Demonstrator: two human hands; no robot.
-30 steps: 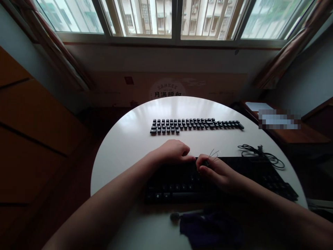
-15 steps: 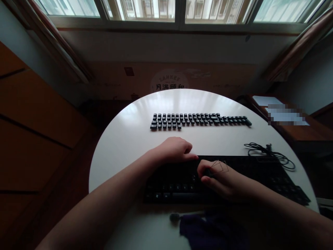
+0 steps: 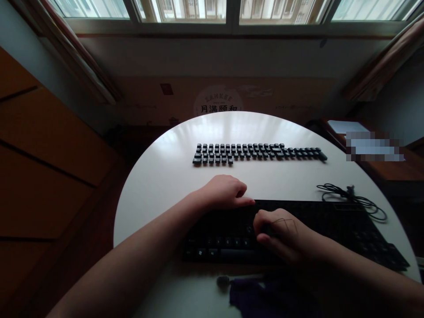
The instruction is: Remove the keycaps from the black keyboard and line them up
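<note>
A black keyboard (image 3: 318,221), with many keycaps off its upper and middle rows, lies on a white round table (image 3: 149,207). My left hand (image 3: 227,191) rests at its far edge, fingers curled and thumb along the rim, gripping it. Over the middle of the keys, my right hand (image 3: 278,232) is closed around a wire keycap puller (image 3: 288,224). The puller's thin bent wires stick up past my knuckles; its other end is hidden in the hand. Removed keycaps (image 3: 241,152) stand in neat rows beyond the keyboard.
A coiled black cable (image 3: 353,198) lies behind the keyboard's right part. Nearer me are a dark-bristled brush (image 3: 223,281) and a purple cloth (image 3: 255,296). A brown side table (image 3: 377,170) with papers stands at right, an orange-brown cabinet (image 3: 43,176) at left.
The view has tilted down a little. The puller's wires have swung from upright to lying back over my right hand as it turned. My left hand keeps its place on the keyboard.
</note>
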